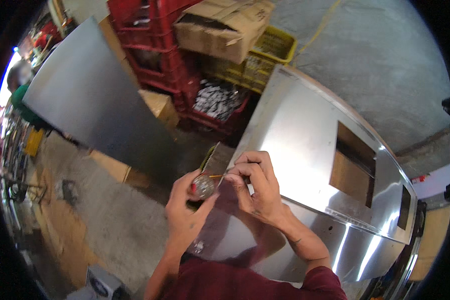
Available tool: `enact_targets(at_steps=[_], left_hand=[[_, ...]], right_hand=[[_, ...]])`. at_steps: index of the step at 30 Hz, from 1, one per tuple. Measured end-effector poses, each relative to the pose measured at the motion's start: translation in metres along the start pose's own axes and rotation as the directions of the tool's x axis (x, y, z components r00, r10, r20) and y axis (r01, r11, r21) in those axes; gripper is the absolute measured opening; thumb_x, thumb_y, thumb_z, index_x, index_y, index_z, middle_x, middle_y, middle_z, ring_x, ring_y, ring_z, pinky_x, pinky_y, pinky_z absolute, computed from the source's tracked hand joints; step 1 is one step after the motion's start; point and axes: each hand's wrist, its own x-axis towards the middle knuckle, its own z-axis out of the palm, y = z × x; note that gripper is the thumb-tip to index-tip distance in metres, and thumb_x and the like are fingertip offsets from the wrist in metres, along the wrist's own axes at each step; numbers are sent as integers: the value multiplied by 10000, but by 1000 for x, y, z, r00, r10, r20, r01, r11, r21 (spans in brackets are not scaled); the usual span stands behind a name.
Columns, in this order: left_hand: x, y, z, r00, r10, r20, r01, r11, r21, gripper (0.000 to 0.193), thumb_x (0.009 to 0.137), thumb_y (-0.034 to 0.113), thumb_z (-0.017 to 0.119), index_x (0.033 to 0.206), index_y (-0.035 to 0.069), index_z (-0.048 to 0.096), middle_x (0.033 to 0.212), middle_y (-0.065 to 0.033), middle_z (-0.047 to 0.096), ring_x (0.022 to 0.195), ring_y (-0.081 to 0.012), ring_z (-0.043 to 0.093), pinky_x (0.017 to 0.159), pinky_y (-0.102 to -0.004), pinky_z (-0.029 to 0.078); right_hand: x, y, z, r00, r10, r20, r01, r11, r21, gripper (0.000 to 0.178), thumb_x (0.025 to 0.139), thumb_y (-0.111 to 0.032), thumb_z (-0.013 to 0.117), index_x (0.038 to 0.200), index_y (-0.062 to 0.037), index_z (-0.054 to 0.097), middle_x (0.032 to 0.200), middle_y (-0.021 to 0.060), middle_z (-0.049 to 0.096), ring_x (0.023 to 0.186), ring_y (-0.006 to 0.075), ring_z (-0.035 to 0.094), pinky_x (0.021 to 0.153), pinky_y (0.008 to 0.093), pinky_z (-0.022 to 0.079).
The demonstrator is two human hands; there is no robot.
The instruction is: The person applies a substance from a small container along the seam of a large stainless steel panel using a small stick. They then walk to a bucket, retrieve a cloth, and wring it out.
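My left hand (pixel 181 205) is closed around a small rounded bundle (pixel 204 187). It looks like a clear plastic bag of small shiny pieces, with a red spot at its left side. A thin orange strand (pixel 216 176), perhaps a rubber band, stretches from the bundle to my right hand (pixel 259 187). That hand pinches its far end between thumb and fingertips. Both hands are over the near left corner of a large stainless steel housing (pixel 295 135). A second small shiny clump (pixel 198 246) rests on the steel near my left forearm.
Rectangular openings (pixel 352 175) are cut in the housing. A big grey metal sheet (pixel 100 95) leans at the left. Behind stand stacked red crates (pixel 152 65), yellow crates (pixel 280 45) and a cardboard box (pixel 220 37). A person in green (pixel 24 102) is at far left.
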Motion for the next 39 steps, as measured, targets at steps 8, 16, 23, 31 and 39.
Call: enact_targets(at_steps=[8,16,23,31,39], left_hand=[[3,-25,0,979,-205,20,206,976,-74,681,915,7,916,1522,21,609,1386,-130,699,1213,-212,724,1007,-346,605],[5,-46,-5,937,-349,9,347,928,-134,700,889,-18,928,1506,-16,597,1386,-148,666,1225,-238,715,1041,-387,595],[7,-68,-6,893,-448,-45,447,894,-28,758,928,100,925,1576,37,537,1399,-153,687,1218,-264,717,999,-404,616],[11,-92,3,890,-453,-45,454,891,4,769,946,167,926,1589,37,526,1379,-162,694,1200,-269,727,1002,-413,615],[14,-97,11,900,-433,-43,432,901,-39,775,943,160,936,1587,31,525,1386,-166,686,1197,-262,724,1023,-403,601]], right_hand=[[95,139,-55,919,48,-392,-93,991,-95,107,1117,-65,672,1074,28,640,1003,155,628,858,266,627,804,389,526],[179,340,-109,792,-47,-609,-278,860,-428,251,1153,-190,661,1104,53,625,1103,220,634,1007,363,613,909,478,510],[203,414,-87,839,-69,-540,-253,828,-500,280,1139,-209,678,1105,65,631,1148,284,632,1066,453,621,945,523,513],[206,449,-84,856,-117,-504,-198,825,-529,247,1134,-164,683,1128,70,604,1156,307,574,1002,494,606,887,548,533],[206,446,-85,859,-62,-508,-240,828,-506,236,1130,-178,690,1154,48,629,1196,293,564,1017,482,622,912,549,543]])
